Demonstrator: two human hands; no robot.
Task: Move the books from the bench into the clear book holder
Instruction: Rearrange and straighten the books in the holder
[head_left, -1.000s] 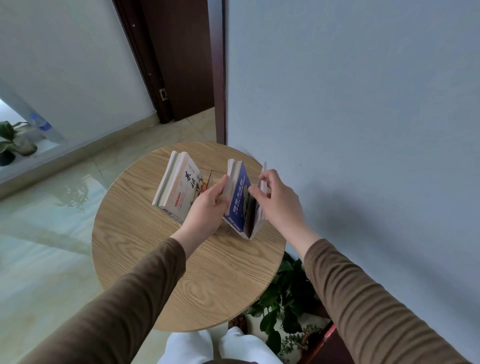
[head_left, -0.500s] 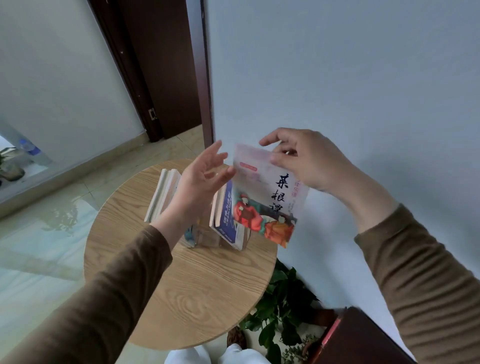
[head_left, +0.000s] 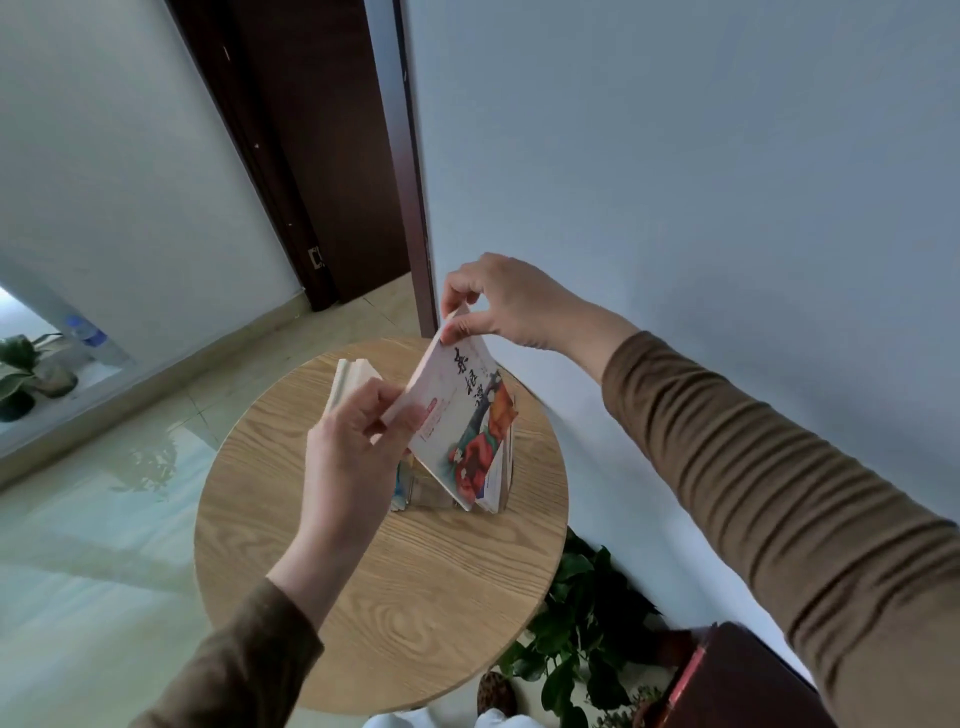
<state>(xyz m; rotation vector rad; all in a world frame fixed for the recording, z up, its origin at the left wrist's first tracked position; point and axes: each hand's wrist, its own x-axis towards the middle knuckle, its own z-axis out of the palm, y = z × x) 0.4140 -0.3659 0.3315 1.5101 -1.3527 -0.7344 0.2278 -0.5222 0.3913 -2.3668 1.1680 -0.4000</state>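
Both hands hold a thin pink book (head_left: 457, 410) with red and orange figures on its cover, tilted above the round wooden table (head_left: 415, 597). My right hand (head_left: 498, 301) pinches its top corner; my left hand (head_left: 353, 452) grips its left edge. Below it the clear book holder (head_left: 431, 493) stands on the table, mostly hidden. A blue-and-white book (head_left: 496, 478) leans in the holder's right side. Pale-edged books (head_left: 353, 379) lean at its left, partly behind my left hand.
The table stands against a grey-blue wall. A dark door frame (head_left: 410, 208) rises behind it. A green potted plant (head_left: 582, 639) sits on the floor under the table's right edge, beside a dark red-edged object (head_left: 727, 680). Glossy floor tiles lie to the left.
My right hand lifted the pink book out from the right side of the holder and carried it left and up. My left hand closed on its left edge; the book now tilts steeply.
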